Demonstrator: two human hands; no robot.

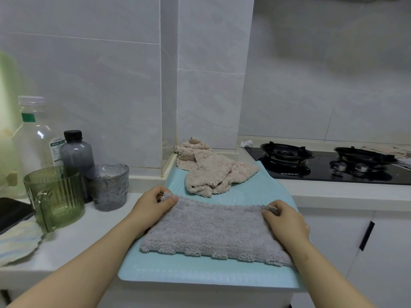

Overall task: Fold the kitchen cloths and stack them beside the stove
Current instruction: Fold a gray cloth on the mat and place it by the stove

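Grey cloth (pixel 213 232) lies flat on the blue mat (pixel 195 274) at the near edge of the counter (pixel 73 245), long side toward you. Its near edge looks layered, so I judge one fold is in. A striped cloth (pixel 15 243) sits near left, under the green jug's (pixel 55 196) side, and is probably also in the queue.

Your left hand (pixel 153 205) pinches the far-left corner between thumb and curled fingers. Your right hand (pixel 284 221) pinches the far-right corner the same way. Holding both far corners keeps that edge taut and square, which reads as set-up for pulling it toward you onto the near edge.

The pink cloth (pixel 211 172) sits crumpled just past the grey one, at the far end of the mat, not yet folded. It is apart from the grey cloth, so it shouldn't snag.

The stove (pixel 322 172) is far right, touching the mat's far-right corner. No stack beside it yet.
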